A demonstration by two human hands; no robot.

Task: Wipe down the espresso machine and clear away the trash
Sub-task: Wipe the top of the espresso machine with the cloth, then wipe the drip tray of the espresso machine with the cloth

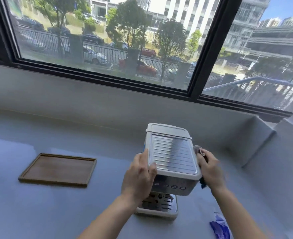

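White espresso machine [171,157], ribbed steel top, between my hands: left hand [140,173] grips its edge, right hand [209,171] holds a dark cloth [198,150], I think, against it.

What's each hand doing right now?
Left hand: grips the espresso machine at its top edge.
Right hand: holds a cloth against the machine's right side.

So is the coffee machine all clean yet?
Not yet. Nothing shows as finished for sure. Right now the left hand steadies the espresso machine while the right hand presses a cloth on its right side. Still left: the crumpled blue scrap lying on the counter, which looks like trash.
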